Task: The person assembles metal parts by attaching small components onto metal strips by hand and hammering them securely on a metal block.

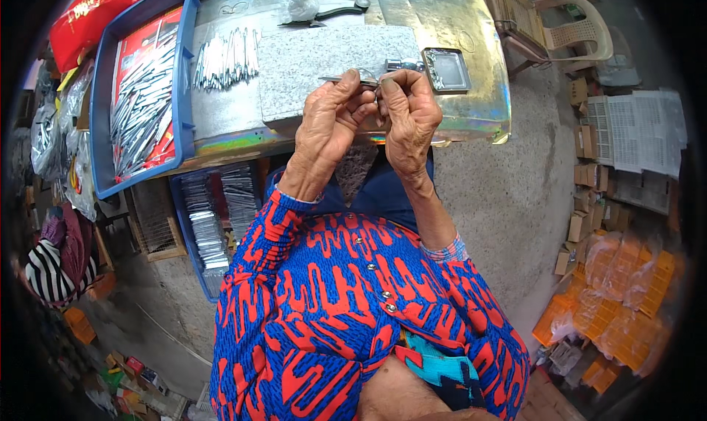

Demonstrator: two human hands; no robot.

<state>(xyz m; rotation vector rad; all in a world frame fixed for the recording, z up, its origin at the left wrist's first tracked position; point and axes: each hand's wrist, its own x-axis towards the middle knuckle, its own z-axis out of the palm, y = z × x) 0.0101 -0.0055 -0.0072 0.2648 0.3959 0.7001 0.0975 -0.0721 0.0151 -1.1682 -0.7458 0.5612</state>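
Near the tabletop's (479, 111) front edge, left hand (324, 123) pinches slim metal piece (331, 78), seemingly steadying it; right hand (411, 123) pinched closed by its right end, hold unclear. Blue tray (183, 111) at left edge, small tin (460, 67) nearer right edge, likely for reach.

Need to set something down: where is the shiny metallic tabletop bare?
The tabletop looks bare right of the black-rimmed square tray, and between the slim silver rods and front edge. Crowded: the blue plastic bin, and between the right hand and tray.
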